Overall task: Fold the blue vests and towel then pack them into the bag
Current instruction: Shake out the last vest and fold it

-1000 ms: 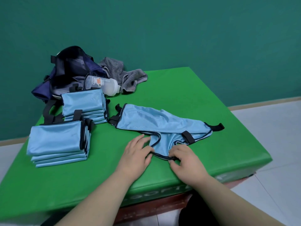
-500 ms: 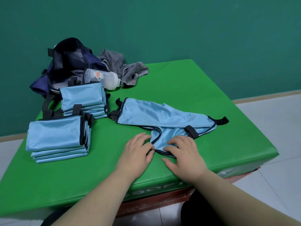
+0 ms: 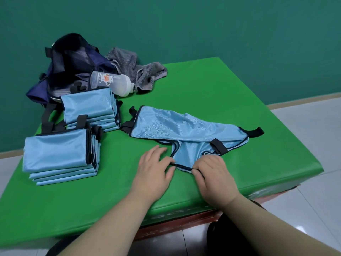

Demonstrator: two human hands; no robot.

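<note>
Right, both hands are on the one vest not yet folded. My left hand point(image 3: 154, 168) pinches the near hem of the light blue shiny vest with black trim point(image 3: 184, 126) between thumb and forefinger. My right hand point(image 3: 215, 174) nips the same dark edge with curled fingers, just beside it. A short stretch of hem runs taut between the two grips, and I reckon that keeps this slippery cloth straight, so the flap lifts evenly when I carry it over.

The vest lies spread crosswise on the middle of the green padded table point(image 3: 230, 85), black straps poking out at both ends, its near flap close to the table's front edge where I can reach it.

Off to my left, the near stack of folded blue vests point(image 3: 57, 152) sits squared up, with the far stack point(image 3: 88, 106) just behind it. Both are parked on the bag's side, handy for packing, I'd say. The dark navy fabric bag point(image 3: 73, 60) slumps at the far left corner with its mouth gaping. A translucent white plastic bottle point(image 3: 110, 82) lies on its side against the bag. The grey striped towel point(image 3: 136, 71) is crumpled just beyond that, not yet folded. So it's this fold first, then the towel, then the packing.
</note>
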